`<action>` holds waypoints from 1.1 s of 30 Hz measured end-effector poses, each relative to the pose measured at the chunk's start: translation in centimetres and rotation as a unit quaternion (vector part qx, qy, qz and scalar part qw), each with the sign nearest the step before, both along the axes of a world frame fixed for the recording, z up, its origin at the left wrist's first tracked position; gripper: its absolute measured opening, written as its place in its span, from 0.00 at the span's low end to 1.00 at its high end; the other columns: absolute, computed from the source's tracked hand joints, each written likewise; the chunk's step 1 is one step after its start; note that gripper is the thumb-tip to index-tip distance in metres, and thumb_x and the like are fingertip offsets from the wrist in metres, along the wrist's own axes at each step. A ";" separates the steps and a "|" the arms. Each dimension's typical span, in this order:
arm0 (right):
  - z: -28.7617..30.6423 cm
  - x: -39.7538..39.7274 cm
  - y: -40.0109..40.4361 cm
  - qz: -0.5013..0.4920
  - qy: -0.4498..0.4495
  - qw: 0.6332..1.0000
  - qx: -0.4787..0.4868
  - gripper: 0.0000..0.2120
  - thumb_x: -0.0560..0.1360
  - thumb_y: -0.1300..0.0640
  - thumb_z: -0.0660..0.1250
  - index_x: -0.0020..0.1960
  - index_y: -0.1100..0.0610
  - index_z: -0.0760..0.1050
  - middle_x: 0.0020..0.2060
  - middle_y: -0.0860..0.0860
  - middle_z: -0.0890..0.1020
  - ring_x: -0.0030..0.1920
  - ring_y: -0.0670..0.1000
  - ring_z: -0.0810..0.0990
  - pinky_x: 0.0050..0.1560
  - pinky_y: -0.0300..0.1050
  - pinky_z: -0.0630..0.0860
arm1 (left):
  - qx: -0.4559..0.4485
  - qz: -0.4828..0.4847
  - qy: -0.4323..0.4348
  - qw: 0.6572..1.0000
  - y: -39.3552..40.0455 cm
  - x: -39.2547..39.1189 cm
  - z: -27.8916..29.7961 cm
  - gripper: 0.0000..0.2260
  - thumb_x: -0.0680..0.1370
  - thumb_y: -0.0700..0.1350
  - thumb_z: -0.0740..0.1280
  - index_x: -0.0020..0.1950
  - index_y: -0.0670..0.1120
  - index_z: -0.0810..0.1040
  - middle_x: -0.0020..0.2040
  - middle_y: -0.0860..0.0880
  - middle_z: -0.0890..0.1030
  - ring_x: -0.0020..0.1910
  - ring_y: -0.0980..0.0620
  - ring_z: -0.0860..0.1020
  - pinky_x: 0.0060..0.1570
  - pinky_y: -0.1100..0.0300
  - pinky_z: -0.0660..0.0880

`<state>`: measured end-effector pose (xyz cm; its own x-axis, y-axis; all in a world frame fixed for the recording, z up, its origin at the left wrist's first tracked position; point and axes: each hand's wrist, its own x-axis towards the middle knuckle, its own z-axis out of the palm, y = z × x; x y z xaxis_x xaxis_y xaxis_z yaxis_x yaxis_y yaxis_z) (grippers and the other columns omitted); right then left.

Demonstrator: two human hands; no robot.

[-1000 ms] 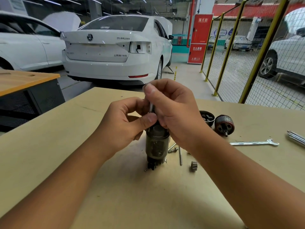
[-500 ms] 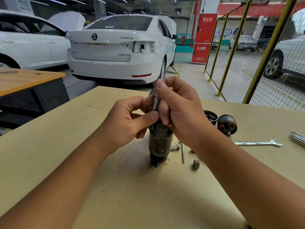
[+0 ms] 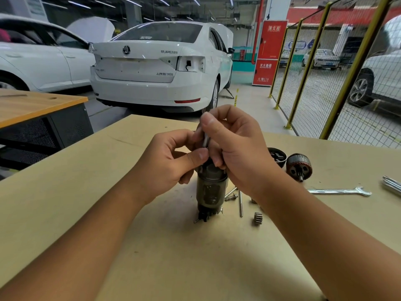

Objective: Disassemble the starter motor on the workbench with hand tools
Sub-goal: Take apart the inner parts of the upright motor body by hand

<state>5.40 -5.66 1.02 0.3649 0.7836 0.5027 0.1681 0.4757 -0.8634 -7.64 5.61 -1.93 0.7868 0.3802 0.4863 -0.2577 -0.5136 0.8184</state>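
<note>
Pinching slim metal rod (image 3: 205, 139): right hand (image 3: 236, 148) | left hand (image 3: 171, 161) grip apparently curled onto motor housing (image 3: 211, 190) top

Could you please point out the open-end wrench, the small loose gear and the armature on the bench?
open-end wrench (image 3: 338, 191), head view, middle of its flat handle.
small loose gear (image 3: 258, 218), head view, its toothed side.
armature (image 3: 299, 168), head view, its round end face.

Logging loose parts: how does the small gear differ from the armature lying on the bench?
The small gear is pale grey metal with fine teeth; the armature is dark with reddish-brown windings. The small gear is far smaller than the armature. The small gear lies near the person, beside a long bolt; the armature lies farther back, next to a black cap. Both rest loose on the workbench, untouched.
</note>
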 end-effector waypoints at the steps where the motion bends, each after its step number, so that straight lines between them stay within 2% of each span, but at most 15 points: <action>1: 0.0 0.0 0.0 -0.004 -0.004 1.000 -0.001 0.05 0.82 0.57 0.67 0.48 0.58 0.77 0.41 0.62 0.82 0.23 0.47 0.70 0.26 0.38 0.69 | -0.002 0.005 -0.002 1.000 0.0 0.0 -0.1 0.08 0.78 0.48 0.70 0.54 0.46 0.83 0.44 0.49 0.82 0.29 0.49 0.75 0.30 0.58 0.76; 5: 0.0 0.0 0.0 -0.001 -0.003 1.000 -0.005 0.09 0.84 0.57 0.62 0.53 0.59 0.80 0.41 0.61 0.81 0.24 0.47 0.70 0.30 0.40 0.71 | -0.011 0.021 -0.020 1.000 0.5 -0.1 -0.2 0.10 0.78 0.47 0.73 0.54 0.42 0.82 0.45 0.44 0.83 0.29 0.45 0.77 0.29 0.55 0.77; 9: 0.0 0.0 0.0 0.005 0.011 1.000 -0.003 0.09 0.83 0.55 0.63 0.54 0.59 0.79 0.42 0.69 0.78 0.23 0.47 0.70 0.30 0.44 0.67 | -0.019 0.021 -0.026 0.999 0.4 0.0 -0.1 0.11 0.76 0.45 0.74 0.56 0.43 0.83 0.45 0.42 0.83 0.28 0.47 0.73 0.28 0.58 0.73; 13: -0.1 0.1 0.0 0.002 0.006 1.000 0.002 0.05 0.81 0.57 0.68 0.49 0.59 0.76 0.40 0.59 0.83 0.23 0.47 0.70 0.26 0.40 0.69 | -0.010 0.028 -0.016 0.999 -0.1 -0.1 0.1 0.12 0.75 0.46 0.72 0.57 0.46 0.85 0.43 0.45 0.83 0.29 0.48 0.71 0.28 0.59 0.72; 16: -0.1 0.1 0.0 0.003 0.003 1.000 -0.006 0.07 0.83 0.58 0.65 0.50 0.59 0.78 0.41 0.55 0.84 0.23 0.46 0.70 0.30 0.42 0.71 | -0.015 0.010 -0.012 1.000 -0.2 -0.1 0.3 0.08 0.76 0.47 0.71 0.53 0.48 0.87 0.38 0.47 0.82 0.30 0.40 0.67 0.28 0.55 0.68; 18: -0.1 0.0 0.0 0.002 0.010 1.000 -0.007 0.09 0.84 0.58 0.62 0.52 0.59 0.80 0.40 0.55 0.83 0.24 0.45 0.70 0.34 0.45 0.70 | -0.016 -0.007 -0.008 1.000 -0.2 -0.2 0.5 0.07 0.77 0.47 0.70 0.50 0.49 0.87 0.33 0.44 0.77 0.30 0.37 0.66 0.28 0.55 0.66; 20: -0.1 -0.1 0.0 0.002 0.014 1.000 -0.007 0.10 0.85 0.58 0.60 0.54 0.59 0.81 0.40 0.55 0.82 0.24 0.46 0.70 0.34 0.45 0.69 | -0.007 -0.017 -0.005 1.000 -0.1 -0.3 0.6 0.07 0.78 0.46 0.69 0.49 0.49 0.87 0.32 0.41 0.75 0.29 0.40 0.67 0.28 0.56 0.67; 23: 0.0 -0.2 0.0 0.003 0.021 1.000 -0.006 0.10 0.86 0.59 0.59 0.55 0.58 0.78 0.40 0.57 0.82 0.23 0.46 0.70 0.30 0.44 0.66 | -0.002 -0.017 0.000 1.000 0.1 -0.5 0.7 0.07 0.78 0.45 0.68 0.49 0.49 0.87 0.31 0.47 0.76 0.29 0.47 0.68 0.28 0.57 0.68; 27: 0.0 -0.2 -0.1 -0.003 0.008 1.000 -0.001 0.07 0.82 0.56 0.66 0.47 0.57 0.76 0.41 0.60 0.83 0.23 0.48 0.70 0.27 0.41 0.67 | 0.008 -0.005 0.001 1.000 0.1 -0.5 0.7 0.07 0.76 0.45 0.71 0.50 0.45 0.86 0.32 0.49 0.78 0.29 0.48 0.69 0.29 0.59 0.70; 30: 0.1 -0.3 -0.1 -0.011 -0.007 1.000 -0.006 0.07 0.82 0.58 0.66 0.47 0.60 0.78 0.40 0.58 0.82 0.24 0.47 0.70 0.27 0.39 0.70 | 0.019 0.008 0.002 1.000 0.2 -0.4 0.7 0.09 0.76 0.46 0.72 0.51 0.43 0.86 0.35 0.46 0.82 0.30 0.51 0.72 0.30 0.60 0.71; 33: 0.1 -0.3 0.0 -0.007 0.010 1.000 -0.009 0.10 0.84 0.58 0.62 0.49 0.61 0.80 0.38 0.58 0.82 0.22 0.46 0.70 0.30 0.37 0.73 | 0.040 -0.015 0.009 0.999 0.2 -0.5 0.5 0.04 0.78 0.37 0.71 0.50 0.42 0.85 0.34 0.56 0.83 0.30 0.60 0.77 0.33 0.69 0.74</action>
